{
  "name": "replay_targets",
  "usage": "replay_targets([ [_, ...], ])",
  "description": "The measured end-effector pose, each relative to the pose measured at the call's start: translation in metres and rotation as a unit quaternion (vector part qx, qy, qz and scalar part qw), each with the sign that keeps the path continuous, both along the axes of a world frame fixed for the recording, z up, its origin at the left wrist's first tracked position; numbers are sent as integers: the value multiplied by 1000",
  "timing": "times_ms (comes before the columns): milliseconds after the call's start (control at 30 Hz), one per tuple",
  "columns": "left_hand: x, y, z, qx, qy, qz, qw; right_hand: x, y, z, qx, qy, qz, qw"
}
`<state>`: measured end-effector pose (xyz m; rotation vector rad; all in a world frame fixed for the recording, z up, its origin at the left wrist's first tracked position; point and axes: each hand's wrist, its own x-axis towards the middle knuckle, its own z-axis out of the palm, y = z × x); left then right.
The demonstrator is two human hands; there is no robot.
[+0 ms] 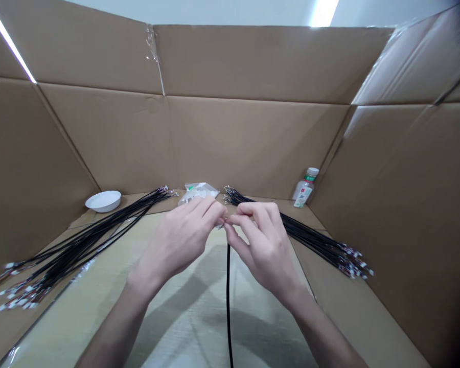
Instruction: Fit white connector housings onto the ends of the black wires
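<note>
My left hand (180, 237) and my right hand (260, 240) meet at the middle of the cardboard work surface, fingers pinched together on the top end of one black cable (228, 301) that hangs straight down toward me. The fingertips of both hands touch at the cable's end, and what sits there is hidden by them. A bundle of black cables (80, 243) with small white connectors lies to the left of my left hand. Another bundle of black cables (310, 235) lies to the right of my right hand.
High cardboard walls (253, 138) enclose the space on three sides. A white bowl (103, 200) sits at the back left. A small clear plastic bag (198, 192) lies behind my hands. A small bottle (305, 188) with a white cap stands at the back right.
</note>
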<state>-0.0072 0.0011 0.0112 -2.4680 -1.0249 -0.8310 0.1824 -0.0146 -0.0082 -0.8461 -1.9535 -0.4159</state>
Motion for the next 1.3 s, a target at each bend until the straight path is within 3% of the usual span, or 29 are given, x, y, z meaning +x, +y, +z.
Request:
replay_targets([
  [133,0,-4,2,-150,-97,-17,984,-1,2,-2,-29,38,-2,999],
  [233,1,-7,4,-281,-233,-52,929,0,2,0,-86,92,16,992],
  [400,4,-5,3,-387,-360,-99,843,5,1,3,-157,137,31,977],
  [667,12,5,0,-457,-459,-159,745,14,-2,15,-280,181,102,937],
  [933,21,12,-16,-540,-546,-197,610,23,-5,22,-372,208,167,889],
  [1100,33,8,-17,-561,-612,-191,523,27,-2,22,-409,210,189,868],
  [1200,36,7,-17,-559,-628,-189,508,28,0,22,-428,218,197,855],
  [1300,36,6,-18,-549,-628,-187,518,28,1,22,-426,227,202,852],
])
